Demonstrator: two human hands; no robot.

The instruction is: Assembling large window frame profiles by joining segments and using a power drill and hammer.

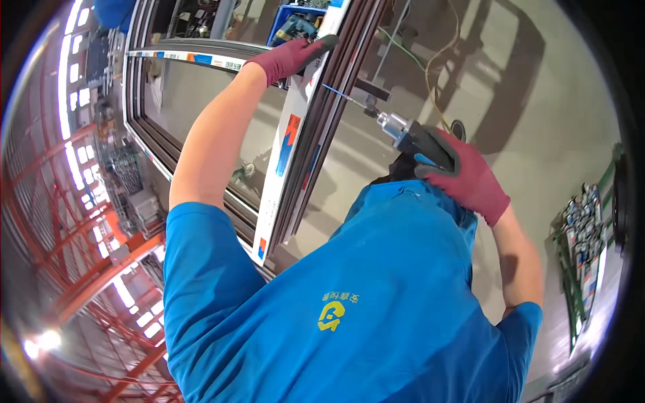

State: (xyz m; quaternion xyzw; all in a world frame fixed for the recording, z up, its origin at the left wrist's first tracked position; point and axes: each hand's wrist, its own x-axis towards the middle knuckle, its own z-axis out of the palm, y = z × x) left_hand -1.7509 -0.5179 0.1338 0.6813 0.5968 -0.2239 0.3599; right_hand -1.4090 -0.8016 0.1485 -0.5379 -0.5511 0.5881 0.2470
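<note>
A large dark window frame (321, 111) with white protective film strips stands at my left and in front of me. My left hand (292, 59), in a maroon glove with dark fingertips, grips its near upright, the fingers lying over the film-covered face. In my right hand (463, 168), gloved the same way, is a power drill (396, 126) with a silver front. Its long thin bit (344, 95) points left, the tip close to the frame's side; whether it touches cannot be made out. The fingers wrap round the drill's body, and its handle is partly hidden.
Beyond the frame's crossbar sits a blue bin (279, 25) with another power tool (295, 30) in it. A thin hose (430, 74) trails over the grey floor (564, 101). Stacked metal parts (583, 235) lie far right. Red steel beams (87, 269) show at left.
</note>
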